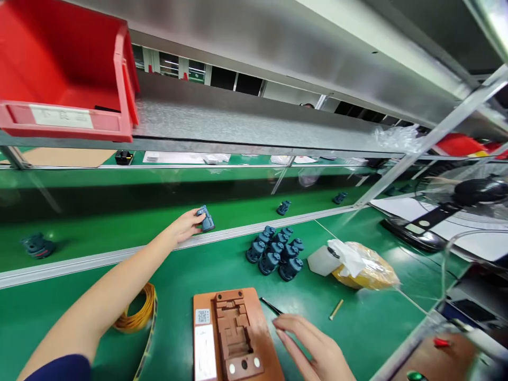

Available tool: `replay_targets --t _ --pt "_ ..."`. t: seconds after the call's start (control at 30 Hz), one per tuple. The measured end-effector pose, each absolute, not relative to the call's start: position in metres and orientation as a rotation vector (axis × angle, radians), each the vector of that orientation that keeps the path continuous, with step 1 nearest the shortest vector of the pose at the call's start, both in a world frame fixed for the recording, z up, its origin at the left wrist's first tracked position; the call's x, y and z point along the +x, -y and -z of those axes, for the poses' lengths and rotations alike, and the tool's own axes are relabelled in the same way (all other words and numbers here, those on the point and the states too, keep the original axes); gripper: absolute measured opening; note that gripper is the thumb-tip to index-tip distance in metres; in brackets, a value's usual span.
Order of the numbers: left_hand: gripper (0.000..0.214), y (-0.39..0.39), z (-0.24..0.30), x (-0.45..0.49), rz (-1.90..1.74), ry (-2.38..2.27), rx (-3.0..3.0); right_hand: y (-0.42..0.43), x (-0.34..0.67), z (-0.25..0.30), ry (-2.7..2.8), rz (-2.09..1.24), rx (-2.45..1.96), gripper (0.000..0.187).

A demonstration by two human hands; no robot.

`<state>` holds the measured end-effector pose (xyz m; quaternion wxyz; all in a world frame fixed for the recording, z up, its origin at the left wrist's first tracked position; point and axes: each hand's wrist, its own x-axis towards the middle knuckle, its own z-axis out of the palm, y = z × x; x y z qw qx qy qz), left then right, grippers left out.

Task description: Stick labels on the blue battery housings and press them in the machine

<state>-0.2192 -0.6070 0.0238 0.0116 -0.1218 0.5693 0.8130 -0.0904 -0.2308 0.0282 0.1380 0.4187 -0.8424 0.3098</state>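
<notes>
Left hand [183,226]: fingers pinching dark blue moulded part [206,220] on green conveyor belt [99,235]
Right hand [313,346]: fingers little spread, just beside tweezers [270,305]

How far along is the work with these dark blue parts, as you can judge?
Seemingly done: three dark blue moulded parts lie spaced along the green conveyor belt. In hand: the left hand holds one more dark blue moulded part at the belt. Left: a tight cluster of dark blue moulded parts stands on the green bench mat, with the right hand open near tweezers and a brown fixture.
</notes>
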Motion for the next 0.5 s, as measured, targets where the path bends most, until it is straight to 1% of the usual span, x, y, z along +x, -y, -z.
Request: replay_targets --t 0.13,0.17,0.2,0.23,0.3,0.33,0.37,0.4,0.5 --pt "0.034 0.574 -0.036 -0.161 -2.589 -1.432 -0.222 0.272 -0.115 -0.031 2.454 -1.090 1.240 0.022" --pt "0.034 0.566 -0.037 -0.146 -2.588 -1.382 -0.234 0.283 -0.121 -0.031 2.426 -1.144 1.246 0.024" --pt "0.033 0.557 -0.037 -0.131 -2.582 -1.343 -0.257 0.295 -0.125 -0.032 2.407 -1.181 1.265 0.031" --pt "0.032 0.550 -0.037 -0.118 -2.577 -1.312 -0.286 0.305 -0.128 -0.032 2.401 -1.216 1.298 0.045" --pt "0.030 0.536 -0.036 -0.096 -2.570 -1.259 -0.346 0.324 -0.130 -0.032 2.415 -1.287 1.388 0.079" --pt "0.030 0.530 -0.036 -0.086 -2.571 -1.238 -0.374 0.331 -0.129 -0.032 2.417 -1.331 1.444 0.091" --pt "0.029 0.525 -0.035 -0.078 -2.577 -1.219 -0.401 0.336 -0.127 -0.032 2.409 -1.382 1.496 0.097" --pt "0.030 0.520 -0.035 -0.070 -2.585 -1.203 -0.425 0.339 -0.125 -0.032 2.388 -1.438 1.537 0.097" --pt "0.038 0.512 -0.034 -0.048 -2.528 -1.229 -0.466 0.336 -0.120 -0.031 2.326 -1.571 1.595 0.089"
